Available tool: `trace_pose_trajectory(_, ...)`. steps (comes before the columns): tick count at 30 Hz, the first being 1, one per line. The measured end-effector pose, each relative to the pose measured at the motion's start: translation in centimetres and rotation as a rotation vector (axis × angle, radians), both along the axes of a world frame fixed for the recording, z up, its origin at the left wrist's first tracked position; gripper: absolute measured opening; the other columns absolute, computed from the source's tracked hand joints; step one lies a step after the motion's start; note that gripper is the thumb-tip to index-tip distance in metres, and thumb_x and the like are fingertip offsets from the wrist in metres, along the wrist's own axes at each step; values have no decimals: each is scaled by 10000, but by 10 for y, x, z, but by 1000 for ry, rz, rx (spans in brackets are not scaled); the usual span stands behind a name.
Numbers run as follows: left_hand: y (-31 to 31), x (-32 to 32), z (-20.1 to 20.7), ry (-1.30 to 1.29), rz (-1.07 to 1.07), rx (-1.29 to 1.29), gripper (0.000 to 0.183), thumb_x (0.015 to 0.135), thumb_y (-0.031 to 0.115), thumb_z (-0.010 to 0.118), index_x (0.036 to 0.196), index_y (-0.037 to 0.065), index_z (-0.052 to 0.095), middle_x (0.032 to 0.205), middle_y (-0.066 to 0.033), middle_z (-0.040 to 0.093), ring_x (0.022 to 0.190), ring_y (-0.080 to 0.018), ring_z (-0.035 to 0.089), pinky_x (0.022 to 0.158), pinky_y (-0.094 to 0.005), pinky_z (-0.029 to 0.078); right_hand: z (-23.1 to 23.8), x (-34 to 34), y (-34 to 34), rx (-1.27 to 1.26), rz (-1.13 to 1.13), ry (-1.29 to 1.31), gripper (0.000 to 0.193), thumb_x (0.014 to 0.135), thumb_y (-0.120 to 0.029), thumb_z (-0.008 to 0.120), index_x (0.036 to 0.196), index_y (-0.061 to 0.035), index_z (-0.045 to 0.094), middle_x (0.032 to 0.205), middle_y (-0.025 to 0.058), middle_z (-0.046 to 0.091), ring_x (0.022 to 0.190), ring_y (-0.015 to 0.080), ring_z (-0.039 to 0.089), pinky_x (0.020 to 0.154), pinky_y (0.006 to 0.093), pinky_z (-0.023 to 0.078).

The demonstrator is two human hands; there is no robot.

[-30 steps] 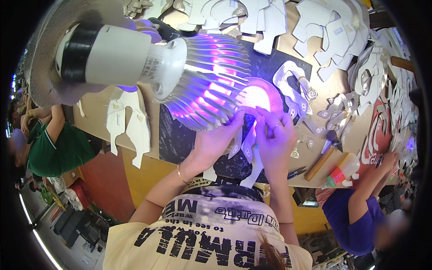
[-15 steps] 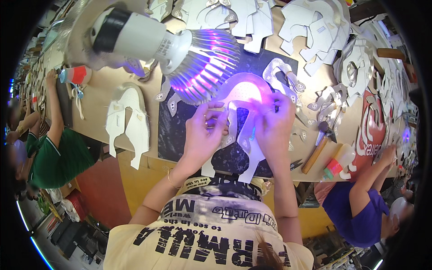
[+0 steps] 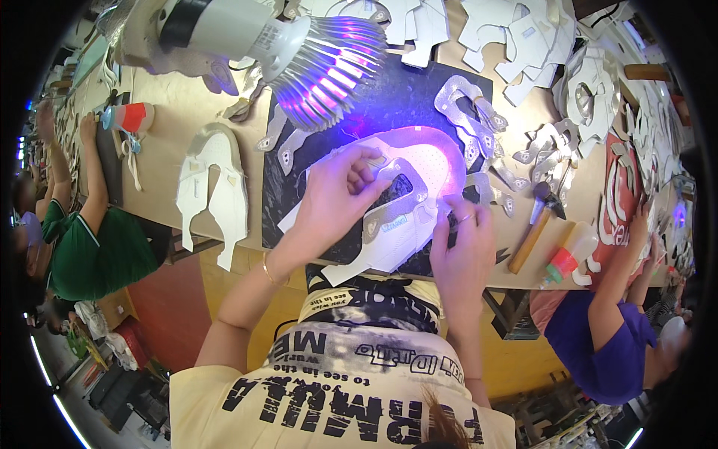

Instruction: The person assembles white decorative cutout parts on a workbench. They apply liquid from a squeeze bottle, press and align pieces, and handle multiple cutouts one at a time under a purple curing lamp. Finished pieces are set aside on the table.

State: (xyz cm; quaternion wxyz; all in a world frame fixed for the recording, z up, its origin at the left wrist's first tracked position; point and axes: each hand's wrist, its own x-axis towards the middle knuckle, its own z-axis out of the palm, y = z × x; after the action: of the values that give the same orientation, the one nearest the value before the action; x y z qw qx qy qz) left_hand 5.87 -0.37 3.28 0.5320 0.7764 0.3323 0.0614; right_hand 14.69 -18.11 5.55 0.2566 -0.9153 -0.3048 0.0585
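A white perforated shoe upper (image 3: 440, 166), with a grey trim piece (image 3: 410, 200) along its inner opening, lies tilted on the black board (image 3: 288, 217) under violet light. My left hand (image 3: 340, 196) is closed at its left side, with thumb and curled fingers on the trim and the upper's edge. At the right edge of the upper my right hand (image 3: 465, 243) is closed, its thumb and forefinger together on the rim. The exact fingertip contact is partly hidden. One leg of the upper reaches down towards my shirt.
A ribbed lamp (image 3: 329, 67) hangs over the board's far left. Another upper (image 3: 213, 187) lies left, grey trims (image 3: 464, 112) lie right. A hammer (image 3: 531, 239) and a glue bottle (image 3: 572, 251) are at the right. Co-workers in green (image 3: 97, 254) and purple (image 3: 598, 344) sit either side.
The upper has turned clockwise, its rounded end now towards the upper right and its legs towards the lower left. My left hand moved up over it; my right hand moved down along its edge.
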Motion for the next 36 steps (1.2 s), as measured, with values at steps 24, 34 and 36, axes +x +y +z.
trace_pose_trajectory(24,-33,-24,-13,-222,-113,540,285,772,3,760,1050,44,711,960,-77,683,782,-225,669,668,-321,531,-18,13,25,-288,375,-128,506,865,-198,654,1366,-216,581,1088,71,528,1014,261,524,850,387,430)
trace_pose_trajectory(34,-34,-23,-8,-115,7,289,213,847,7,725,1060,3,719,910,-117,663,697,-206,654,585,-302,520,-18,24,27,-301,470,-308,450,871,-199,681,1316,-213,614,1050,76,562,1012,236,540,874,392,392)
trace_pose_trajectory(36,-33,-22,-8,-121,4,307,208,845,6,727,1053,7,721,898,-114,661,695,-203,651,586,-304,519,-20,25,27,-294,486,-316,449,870,-189,677,1315,-206,615,1063,80,565,1029,238,540,887,396,393)
